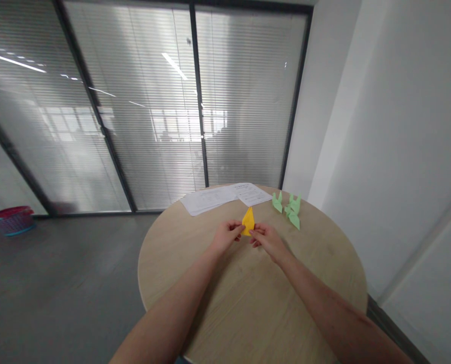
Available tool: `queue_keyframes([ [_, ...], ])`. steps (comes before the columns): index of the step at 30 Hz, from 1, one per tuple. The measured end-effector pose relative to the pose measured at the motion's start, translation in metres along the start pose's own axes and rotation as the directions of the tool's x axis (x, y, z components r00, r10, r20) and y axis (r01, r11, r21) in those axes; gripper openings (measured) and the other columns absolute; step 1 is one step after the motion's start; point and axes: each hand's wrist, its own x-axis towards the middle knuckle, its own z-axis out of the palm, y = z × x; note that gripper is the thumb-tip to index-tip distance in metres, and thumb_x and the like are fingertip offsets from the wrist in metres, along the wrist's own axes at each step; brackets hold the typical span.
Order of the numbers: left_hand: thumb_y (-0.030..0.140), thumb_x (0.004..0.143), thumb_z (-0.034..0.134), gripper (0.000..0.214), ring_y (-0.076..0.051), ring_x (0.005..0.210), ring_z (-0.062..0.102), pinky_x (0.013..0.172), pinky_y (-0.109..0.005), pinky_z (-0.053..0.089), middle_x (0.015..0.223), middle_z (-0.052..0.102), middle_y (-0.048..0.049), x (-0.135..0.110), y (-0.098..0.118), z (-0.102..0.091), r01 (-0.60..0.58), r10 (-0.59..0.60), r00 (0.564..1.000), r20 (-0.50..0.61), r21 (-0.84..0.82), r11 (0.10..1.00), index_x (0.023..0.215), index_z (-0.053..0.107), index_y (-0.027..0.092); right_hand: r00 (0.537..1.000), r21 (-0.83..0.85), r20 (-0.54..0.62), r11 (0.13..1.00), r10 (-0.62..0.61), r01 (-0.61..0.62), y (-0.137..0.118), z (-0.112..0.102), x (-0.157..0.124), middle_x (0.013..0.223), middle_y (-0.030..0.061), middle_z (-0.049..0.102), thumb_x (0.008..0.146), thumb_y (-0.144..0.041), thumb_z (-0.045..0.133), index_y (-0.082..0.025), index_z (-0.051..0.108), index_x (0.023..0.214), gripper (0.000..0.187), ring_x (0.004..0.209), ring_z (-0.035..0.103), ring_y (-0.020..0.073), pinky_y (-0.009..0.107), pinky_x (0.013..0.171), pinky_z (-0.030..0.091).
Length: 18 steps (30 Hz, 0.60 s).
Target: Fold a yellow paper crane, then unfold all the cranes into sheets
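Note:
A small piece of folded yellow paper (248, 220) with a pointed top is held up over the middle of the round table. My left hand (228, 236) pinches its left lower edge between thumb and fingers. On the other side, my right hand (266, 239) grips the lower right edge the same way. Some fingers are partly hidden behind the paper. Beyond my right hand, several light green folded paper figures (294, 207) with pointed tips stand on the tabletop.
The round wooden table (248, 303) fills the lower middle. White printed sheets (213, 196) lie at its far edge. Glass partitions with blinds (164, 126) rise behind it, and a white wall (407, 151) is on the right. A red and blue basket (11, 222) sits on the floor, far left.

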Motion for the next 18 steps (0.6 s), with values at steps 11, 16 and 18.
queue_keyframes([
  [11,0.056,0.076,0.07,0.042,-0.013,0.061,0.056,0.058,-0.026,0.048,0.071,0.064,-0.0026,-0.003,0.001,0.001,0.01,-0.01,1.0,0.023,0.012,1.0,0.078,0.069,0.013,1.0,0.015,0.017,1.0,-0.01,0.009,0.009,-0.002,0.002,0.074,0.0036,0.069,0.08,-0.055,0.067,-0.019,0.067,0.083,0.036,0.06,0.062,0.0149,0.024,0.052,0.049],
  [16,0.058,0.077,0.07,0.044,-0.013,0.063,0.058,0.06,-0.026,0.048,0.072,0.066,-0.0032,-0.005,0.002,0.001,0.011,-0.011,1.0,0.026,-0.008,1.0,0.081,0.071,0.014,1.0,0.025,0.028,1.0,-0.001,0.0,0.007,-0.002,0.001,0.075,0.0036,0.068,0.078,-0.052,0.07,-0.019,0.067,0.082,0.034,0.063,0.062,0.015,0.024,0.052,0.049],
  [18,0.057,0.076,0.071,0.043,-0.013,0.064,0.059,0.061,-0.026,0.048,0.071,0.066,-0.0032,-0.005,0.003,0.0,0.003,-0.003,1.0,0.026,-0.017,1.0,0.079,0.07,0.014,1.0,0.02,0.025,1.0,-0.009,0.009,0.006,-0.001,0.001,0.076,0.0039,0.069,0.078,-0.052,0.069,-0.018,0.068,0.083,0.034,0.063,0.063,0.0153,0.024,0.051,0.048],
])
